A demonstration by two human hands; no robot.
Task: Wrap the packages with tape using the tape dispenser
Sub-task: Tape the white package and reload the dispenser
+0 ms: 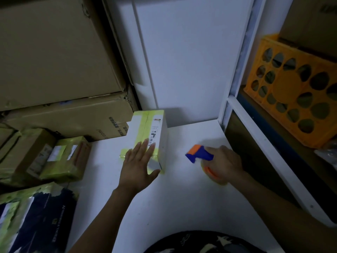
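So the box (145, 136) is laid on the table (182, 198), long axis pointed away, near end covered by a flat left hand (138, 167), and the dispenser (198, 155) is gripped in the right hand (226, 165) to its right.

Left hand (139, 166) flat on package (146, 125)

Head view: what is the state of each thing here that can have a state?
white package: lies on the table, yellow tape strips already on it.
left hand: flat on the package, fingers straight.
right hand: grips the tape dispenser.
tape dispenser: held, apart from the package.
brown packages at left: wrapped in yellow tape.
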